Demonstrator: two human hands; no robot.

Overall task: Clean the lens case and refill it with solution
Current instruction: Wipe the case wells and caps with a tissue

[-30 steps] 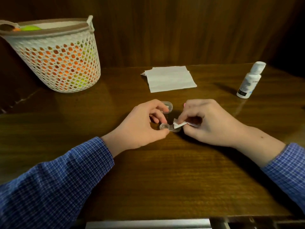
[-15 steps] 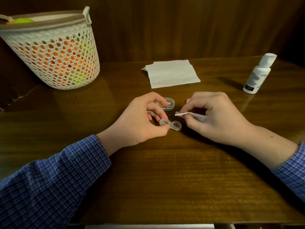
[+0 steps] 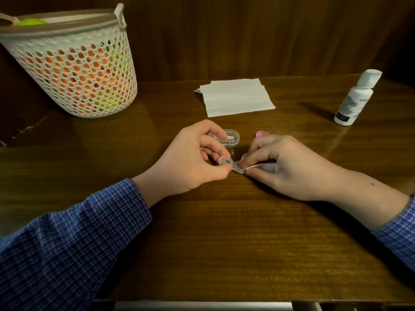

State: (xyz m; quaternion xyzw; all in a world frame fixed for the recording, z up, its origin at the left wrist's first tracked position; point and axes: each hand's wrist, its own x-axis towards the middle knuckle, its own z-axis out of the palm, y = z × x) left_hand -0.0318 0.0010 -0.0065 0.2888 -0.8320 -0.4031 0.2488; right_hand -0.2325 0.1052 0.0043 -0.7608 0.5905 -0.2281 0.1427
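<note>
The left hand pinches the left well of the clear lens case between thumb and fingertips, its grip closed on the rim; the case sits low at the middle of the worktop, whether resting on it or held just above I cannot tell. The right hand has its grip closed on a small twist of tissue, whose tip is pressed at the case's right well; that well is mostly hidden under the fingers.

The step in hand looks like wiping out the right well. To do it well, hold the left pinch firm so the case does not skate; work the tissue round the wall and floor of the well with light pressure, since the plastic is slick and light and a hard push could flip it; turn to a dry part of the tissue before the other well.

Just behind the hands lie a small clear box and a pink cap; farther back a folded napkin; the solution bottle stands capped at the right, well apart, so refilling is not yet begun; a mesh basket stands far left.
</note>
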